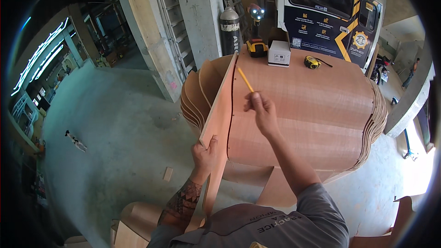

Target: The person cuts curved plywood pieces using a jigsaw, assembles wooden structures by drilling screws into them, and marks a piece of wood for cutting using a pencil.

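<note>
A yellow pencil (245, 79) is in my right hand (262, 110), its fingers closed round the lower end. It points up and away, above the curved plywood sheets (303, 105) stacked in front of me. My left hand (204, 156) grips the near part of a long thin plywood strip (220, 105), thumb on one face. This strip runs away from me along the left part of the stack. Beside it a dark curved line crosses the top sheet. How the strip's lower edge rests on the sheet I cannot tell.
On the stack's far part stand a cordless drill (257, 48) with its light on, a white box (279, 54) and a yellow tape measure (313, 62). Behind are a gas cylinder (230, 30), a ladder (178, 23) and a van (330, 23). A small animal (76, 141) is on the left floor.
</note>
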A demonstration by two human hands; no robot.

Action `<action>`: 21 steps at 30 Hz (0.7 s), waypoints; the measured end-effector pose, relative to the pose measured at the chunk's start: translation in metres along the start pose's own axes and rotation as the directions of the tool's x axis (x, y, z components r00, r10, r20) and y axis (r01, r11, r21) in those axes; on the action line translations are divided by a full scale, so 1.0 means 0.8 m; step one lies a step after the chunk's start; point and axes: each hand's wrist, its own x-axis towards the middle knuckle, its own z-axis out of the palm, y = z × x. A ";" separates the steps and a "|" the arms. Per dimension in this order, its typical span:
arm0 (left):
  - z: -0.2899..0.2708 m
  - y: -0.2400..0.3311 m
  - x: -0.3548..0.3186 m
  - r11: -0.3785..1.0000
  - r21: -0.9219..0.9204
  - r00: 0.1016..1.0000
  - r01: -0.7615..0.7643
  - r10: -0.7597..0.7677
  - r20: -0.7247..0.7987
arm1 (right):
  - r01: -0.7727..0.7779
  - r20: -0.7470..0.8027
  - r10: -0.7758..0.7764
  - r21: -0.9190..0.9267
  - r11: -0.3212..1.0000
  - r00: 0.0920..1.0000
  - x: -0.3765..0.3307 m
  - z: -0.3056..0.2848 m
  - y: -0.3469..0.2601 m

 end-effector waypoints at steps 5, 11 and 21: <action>-0.013 0.013 0.012 0.993 -0.042 0.993 0.112 -0.110 0.047 | -0.179 -0.300 0.183 0.043 0.983 0.936 -0.013 -0.057 0.004; 0.004 -0.006 -0.008 0.995 -0.082 0.998 0.056 -0.056 -0.002 | -0.173 -0.390 0.159 -0.001 0.985 0.907 -0.023 -0.085 0.006; 0.011 -0.004 0.002 0.980 0.007 0.970 0.198 -0.197 0.144 | -0.277 -0.375 0.225 -0.091 0.956 0.899 -0.039 -0.104 0.024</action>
